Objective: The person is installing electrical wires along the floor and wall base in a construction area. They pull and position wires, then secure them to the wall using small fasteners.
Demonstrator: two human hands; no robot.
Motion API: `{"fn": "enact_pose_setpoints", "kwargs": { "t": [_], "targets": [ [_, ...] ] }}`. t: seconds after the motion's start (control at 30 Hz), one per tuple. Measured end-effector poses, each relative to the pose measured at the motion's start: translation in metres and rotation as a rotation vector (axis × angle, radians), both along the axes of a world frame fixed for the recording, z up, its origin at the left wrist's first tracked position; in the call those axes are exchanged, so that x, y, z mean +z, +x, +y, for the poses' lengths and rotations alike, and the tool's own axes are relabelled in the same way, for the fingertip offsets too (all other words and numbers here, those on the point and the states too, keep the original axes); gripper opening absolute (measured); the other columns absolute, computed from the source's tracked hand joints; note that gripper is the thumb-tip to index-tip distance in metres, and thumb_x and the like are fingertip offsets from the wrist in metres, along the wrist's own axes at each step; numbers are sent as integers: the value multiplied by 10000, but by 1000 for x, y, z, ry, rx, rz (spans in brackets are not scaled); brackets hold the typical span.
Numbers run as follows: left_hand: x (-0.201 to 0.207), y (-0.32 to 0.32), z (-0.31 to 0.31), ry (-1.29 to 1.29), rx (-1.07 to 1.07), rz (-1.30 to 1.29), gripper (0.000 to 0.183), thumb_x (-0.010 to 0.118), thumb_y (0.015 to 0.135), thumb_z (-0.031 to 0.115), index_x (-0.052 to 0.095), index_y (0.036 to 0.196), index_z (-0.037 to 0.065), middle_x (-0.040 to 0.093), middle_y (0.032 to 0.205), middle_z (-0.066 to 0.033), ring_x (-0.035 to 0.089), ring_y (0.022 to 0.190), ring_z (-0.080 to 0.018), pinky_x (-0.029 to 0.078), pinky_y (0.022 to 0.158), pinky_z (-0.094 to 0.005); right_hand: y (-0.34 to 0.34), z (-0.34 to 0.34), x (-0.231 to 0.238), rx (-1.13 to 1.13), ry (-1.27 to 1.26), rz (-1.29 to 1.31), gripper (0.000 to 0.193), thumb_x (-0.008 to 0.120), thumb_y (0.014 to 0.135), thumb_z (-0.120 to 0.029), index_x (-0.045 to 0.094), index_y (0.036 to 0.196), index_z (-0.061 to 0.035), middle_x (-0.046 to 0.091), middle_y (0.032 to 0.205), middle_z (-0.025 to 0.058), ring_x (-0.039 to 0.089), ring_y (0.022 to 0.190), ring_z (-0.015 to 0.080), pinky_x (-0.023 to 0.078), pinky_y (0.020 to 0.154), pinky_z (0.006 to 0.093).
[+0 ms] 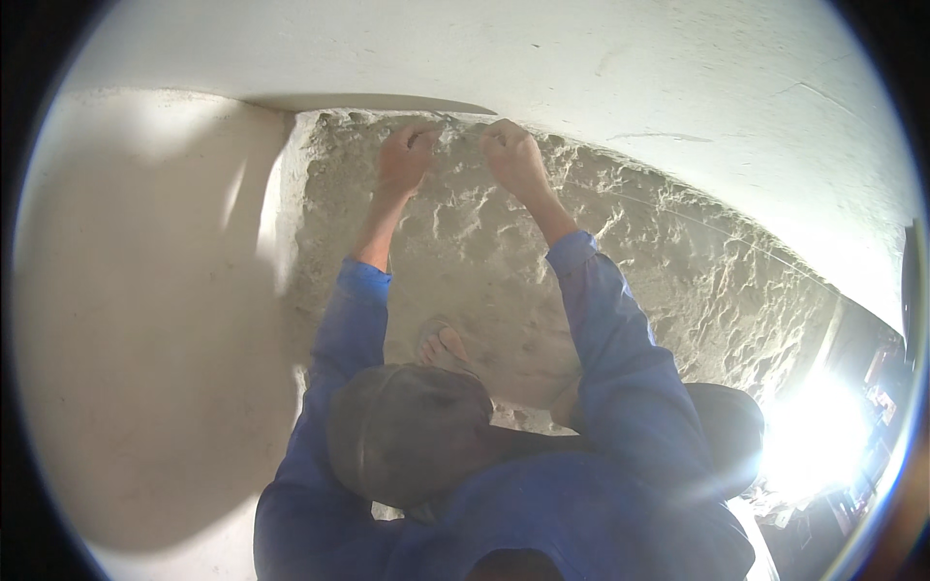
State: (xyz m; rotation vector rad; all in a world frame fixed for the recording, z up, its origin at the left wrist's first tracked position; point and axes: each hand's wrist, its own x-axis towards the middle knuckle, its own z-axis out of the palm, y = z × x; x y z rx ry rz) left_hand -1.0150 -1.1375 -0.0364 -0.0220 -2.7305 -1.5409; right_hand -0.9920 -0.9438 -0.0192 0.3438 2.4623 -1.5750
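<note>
My left hand (405, 160) is closed, fingers curled, just above the rough ground at the foot of the pale wall (620, 68). A short gap to its right, my right hand (513, 160) is also closed, its knuckles near the same wall edge. A thin pale string (717, 229) runs low along the wall from the far right and leads toward my right hand. Whatever the fingertips pinch is too small and hidden to make out. Both arms, in blue sleeves, reach forward past my bent knees.
Lumpy, unfinished grey ground (475, 252) lies beneath my hands. A smooth pale surface (145, 320) borders it on the left. My sandalled foot (446, 346) shows between my knees. Glaring light (814, 436) comes in at the lower right, beside dark clutter.
</note>
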Motion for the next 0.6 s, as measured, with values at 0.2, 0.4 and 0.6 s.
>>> {"fn": "enact_pose_setpoints", "kwargs": {
  "t": [0.2, 0.4, 0.6],
  "targets": [
    [11, 18, 3, 670, 79, -442, 164, 682, 857, 159, 674, 913, 5, 578, 672, -1, 514, 546, -60, 400, 488, -231, 5, -3, -15, -32, -46, -19, 278, 584, 855, -245, 673, 1021, -41, 689, 950, 190, 665, 874, 314, 507, 776, 406],
    [11, 28, 28, 649, 41, -493, 217, 739, 818, 189, 675, 918, 7, 574, 662, -12, 508, 543, -95, 406, 518, -243, 11, -2, -26, 17, -75, 14, 196, 610, 853, -176, 663, 947, -13, 640, 759, 77, 596, 679, 152, 483, 614, 318],
    [9, 24, 35, 614, 2, -521, 192, 734, 822, 155, 674, 919, 0, 586, 681, -7, 507, 555, -73, 389, 500, -227, 13, 3, -11, 67, -172, 20, 207, 621, 882, -207, 675, 977, -31, 652, 787, 64, 600, 703, 135, 488, 651, 311]
  ]
}}
